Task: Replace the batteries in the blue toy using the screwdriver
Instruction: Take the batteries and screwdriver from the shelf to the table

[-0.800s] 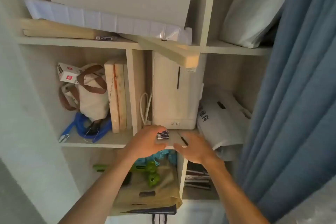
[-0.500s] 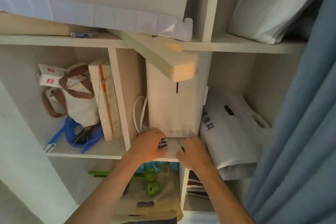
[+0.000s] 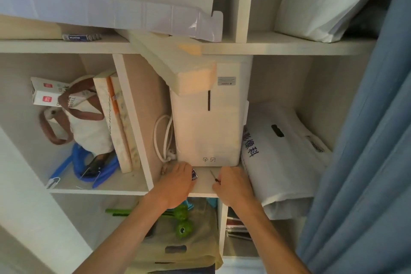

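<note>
Batteries (image 3: 194,174) in grip of left hand (image 3: 178,182), screwdriver (image 3: 214,177) in pinch of right hand (image 3: 234,182), white appliance (image 3: 209,126) behind

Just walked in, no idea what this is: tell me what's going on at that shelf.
A person has both hands on a shelf, in front of a white appliance. The left hand holds a small blue pack, possibly batteries. The right hand pinches the handle of a screwdriver lying on the shelf. Neither hand holds a toy.

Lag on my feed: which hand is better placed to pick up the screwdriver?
Right. The right hand pinches the screwdriver by its handle on the shelf; the left hand holds a small dark pack.
</note>
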Motion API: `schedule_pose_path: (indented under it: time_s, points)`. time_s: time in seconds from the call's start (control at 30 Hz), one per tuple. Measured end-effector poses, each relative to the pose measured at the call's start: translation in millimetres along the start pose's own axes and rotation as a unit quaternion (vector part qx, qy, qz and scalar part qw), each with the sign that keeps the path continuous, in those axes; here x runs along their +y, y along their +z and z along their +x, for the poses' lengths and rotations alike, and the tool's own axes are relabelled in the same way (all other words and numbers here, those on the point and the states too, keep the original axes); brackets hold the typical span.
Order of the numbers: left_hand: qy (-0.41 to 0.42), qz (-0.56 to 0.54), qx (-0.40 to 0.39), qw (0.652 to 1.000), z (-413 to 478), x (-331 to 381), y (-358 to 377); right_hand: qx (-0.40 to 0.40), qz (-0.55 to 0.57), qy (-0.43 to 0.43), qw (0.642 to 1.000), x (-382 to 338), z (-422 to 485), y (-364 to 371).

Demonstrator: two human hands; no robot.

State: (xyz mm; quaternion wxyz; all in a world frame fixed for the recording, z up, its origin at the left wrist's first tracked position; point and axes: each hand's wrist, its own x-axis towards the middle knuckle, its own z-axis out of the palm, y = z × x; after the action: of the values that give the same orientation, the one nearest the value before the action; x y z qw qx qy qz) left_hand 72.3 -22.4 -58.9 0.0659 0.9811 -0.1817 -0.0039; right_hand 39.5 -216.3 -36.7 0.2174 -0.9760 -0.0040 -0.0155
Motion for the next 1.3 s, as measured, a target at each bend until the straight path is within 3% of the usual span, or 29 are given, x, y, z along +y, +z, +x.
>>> schedule_pose_path:
  time_s: [0.13, 0.3, 0.47, 0.6, 0.93, 1.3]
  points:
    - [-0.021, -0.045, 0.018, 0.999, -10, 3, -1, -0.003, 0.115, -0.019, 0.993, 0, -10, -4]
    - [-0.043, -0.211, 0.119, 0.969, -44, 15, -11, -0.007, 0.274, -0.049, 0.96, -1, -23, -9]
    - [-0.096, -0.299, 0.208, 0.926, -97, 13, -30, -0.018, 0.338, -0.13, 0.932, -16, -34, -16]
    - [-0.168, -0.329, 0.246, 0.896, -163, -3, -48, -0.083, 0.351, -0.203, 0.91, -51, -49, -16]
    - [-0.308, -0.27, 0.317, 0.855, -388, -81, -44, -0.203, 0.379, -0.345, 0.834, -224, -148, 60]
    - [-0.448, -0.202, 0.357, 0.794, -684, -190, -59, -0.258, 0.37, -0.457, 0.767, -462, -319, 186]
